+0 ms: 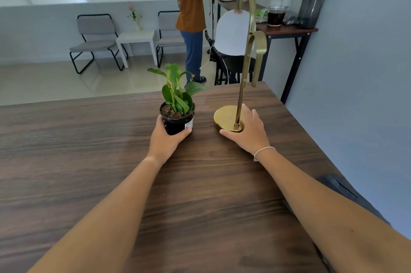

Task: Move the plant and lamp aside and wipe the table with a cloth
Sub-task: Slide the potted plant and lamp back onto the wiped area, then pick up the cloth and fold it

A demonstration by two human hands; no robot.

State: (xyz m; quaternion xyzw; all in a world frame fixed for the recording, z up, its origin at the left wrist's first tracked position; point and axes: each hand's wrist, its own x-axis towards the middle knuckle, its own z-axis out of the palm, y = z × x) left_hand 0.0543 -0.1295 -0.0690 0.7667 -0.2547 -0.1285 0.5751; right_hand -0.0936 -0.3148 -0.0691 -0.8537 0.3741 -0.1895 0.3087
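Note:
A small green plant in a black pot stands on the dark wooden table near its far edge. My left hand wraps around the near side of the pot. To its right stands a brass lamp with a white dome shade and a round base. My right hand lies on the near right part of that base, fingers curled around the foot of the stem. No cloth is in view.
The table's right edge runs close to a blue-grey wall. Beyond the far edge a person in an orange shirt stands at a side table holding a jug and bottle. Two chairs and a white low table stand further back.

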